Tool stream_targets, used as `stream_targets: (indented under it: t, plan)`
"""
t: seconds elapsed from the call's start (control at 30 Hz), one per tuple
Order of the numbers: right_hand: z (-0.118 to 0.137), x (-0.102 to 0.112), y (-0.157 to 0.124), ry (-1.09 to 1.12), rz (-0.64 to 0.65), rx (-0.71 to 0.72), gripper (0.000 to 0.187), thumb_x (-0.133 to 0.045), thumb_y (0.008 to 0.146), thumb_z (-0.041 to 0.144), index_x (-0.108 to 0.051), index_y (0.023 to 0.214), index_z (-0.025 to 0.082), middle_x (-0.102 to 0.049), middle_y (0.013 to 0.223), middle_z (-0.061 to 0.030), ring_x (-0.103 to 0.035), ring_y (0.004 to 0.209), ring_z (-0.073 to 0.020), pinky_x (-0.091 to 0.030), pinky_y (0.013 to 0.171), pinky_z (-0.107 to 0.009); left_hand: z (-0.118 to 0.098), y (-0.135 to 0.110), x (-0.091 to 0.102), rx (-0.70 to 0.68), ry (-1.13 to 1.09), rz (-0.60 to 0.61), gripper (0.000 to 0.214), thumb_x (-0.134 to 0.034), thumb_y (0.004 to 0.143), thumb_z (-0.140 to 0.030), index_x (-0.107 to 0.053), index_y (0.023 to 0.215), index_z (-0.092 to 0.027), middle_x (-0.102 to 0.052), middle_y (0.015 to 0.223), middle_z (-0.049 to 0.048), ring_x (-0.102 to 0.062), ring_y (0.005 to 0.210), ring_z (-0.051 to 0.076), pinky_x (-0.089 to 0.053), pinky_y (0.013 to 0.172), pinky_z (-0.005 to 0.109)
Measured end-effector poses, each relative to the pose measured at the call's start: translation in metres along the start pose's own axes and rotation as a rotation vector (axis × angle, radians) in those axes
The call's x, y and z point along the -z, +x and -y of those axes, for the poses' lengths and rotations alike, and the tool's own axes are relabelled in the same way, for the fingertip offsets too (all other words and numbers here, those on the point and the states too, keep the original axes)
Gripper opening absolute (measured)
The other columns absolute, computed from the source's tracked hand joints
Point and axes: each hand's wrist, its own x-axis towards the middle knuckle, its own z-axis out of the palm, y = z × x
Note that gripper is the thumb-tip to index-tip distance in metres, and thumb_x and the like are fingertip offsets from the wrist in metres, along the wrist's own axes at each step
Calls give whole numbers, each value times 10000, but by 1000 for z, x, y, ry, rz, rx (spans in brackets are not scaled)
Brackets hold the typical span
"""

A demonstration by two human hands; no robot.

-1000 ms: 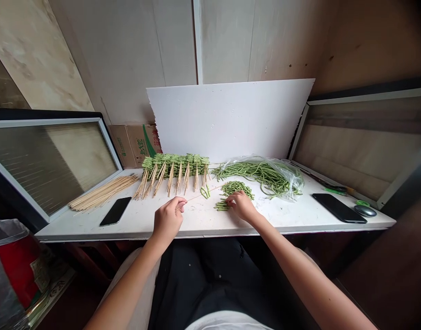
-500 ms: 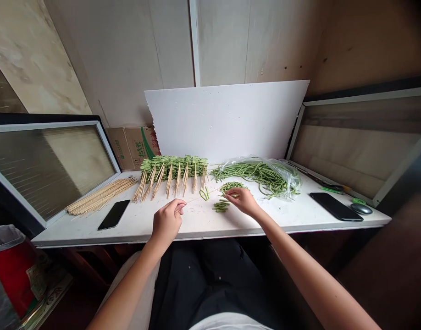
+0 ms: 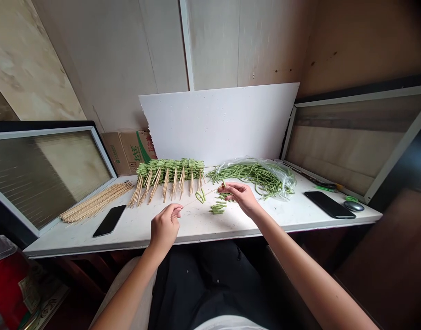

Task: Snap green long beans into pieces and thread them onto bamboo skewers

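Pinched in my left hand (image 3: 165,224) is one end of a thin bamboo skewer (image 3: 210,192), which slants up to the right. My right hand (image 3: 240,198) has its fingers closed on a short green bean piece (image 3: 224,183) at the skewer's far tip. Whether the tip has entered the piece is too small to tell. Under the skewer are a few loose bean pieces (image 3: 201,196). Below my right hand lies a small group of cut bean pieces (image 3: 217,208); the pile behind it is partly hidden by the fingers.
Finished bean skewers (image 3: 171,168) are stacked at the back left, sticks forward. Bare skewers (image 3: 96,201) and a phone (image 3: 109,221) lie left. Long beans (image 3: 253,176) in a plastic bag are behind my right hand. Another phone (image 3: 329,204) lies right, on the white table (image 3: 190,233).
My right hand has risen from the cut bean pile and now holds a bean piece at the skewer's tip. My left hand keeps its grip on the skewer. The view has shifted slightly.
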Motion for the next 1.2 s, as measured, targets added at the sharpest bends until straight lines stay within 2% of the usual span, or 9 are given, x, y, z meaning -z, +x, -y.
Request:
stream_targets:
  t: [0.47,1.2]
  plan:
    - [1,-7,-3,9,0,17,337,-829,801,452,-799,1018,196,-808,1024,-117,-761,1006,-271,-553,685,-296,-3,0,1,31,28,1,196,-538,997,-195,-727,951,-223,-735,753,-6,-673,679,159,-410,629,236]
    - [0,-10,-4,42,-11,-8,336,-837,792,459,-792,999,198,-807,999,-114,-768,987,-281,-557,630,-280,-2,2,1,34,31,6,203,-536,993,-197,-731,944,-228,-738,751,-1,-681,687,167,-415,625,239]
